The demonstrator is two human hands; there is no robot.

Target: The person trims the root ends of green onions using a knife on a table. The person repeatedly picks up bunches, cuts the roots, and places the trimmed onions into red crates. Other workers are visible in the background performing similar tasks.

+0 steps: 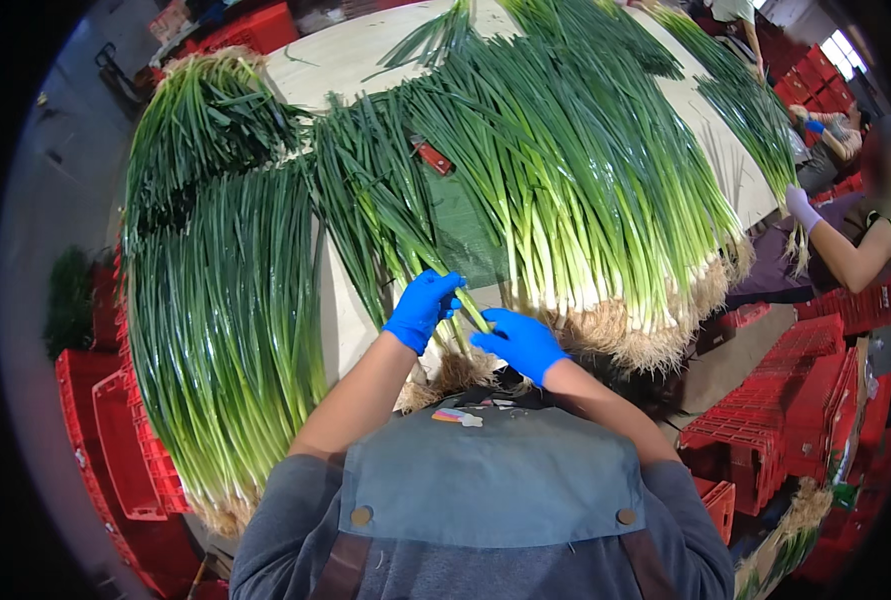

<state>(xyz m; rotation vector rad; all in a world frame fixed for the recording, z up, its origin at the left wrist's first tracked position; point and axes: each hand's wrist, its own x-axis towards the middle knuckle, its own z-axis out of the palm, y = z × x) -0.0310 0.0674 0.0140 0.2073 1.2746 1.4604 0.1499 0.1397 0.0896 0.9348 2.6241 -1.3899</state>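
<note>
A slender green onion stalk (473,312) is clamped in the blue-gloved left hand (427,308). The blue-gloved right hand (521,344) is at its lower end, grip unclear.

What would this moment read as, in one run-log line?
left hand: gripping green onion stalk; right hand: at stalk, grip unclear; table: onion piles left and right; nearby: red crates

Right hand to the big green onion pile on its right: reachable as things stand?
Probably yes: the right hand appears close beside the big green onion pile, with nothing visible between them, though it is also near the stalk the left hand grips.
</note>
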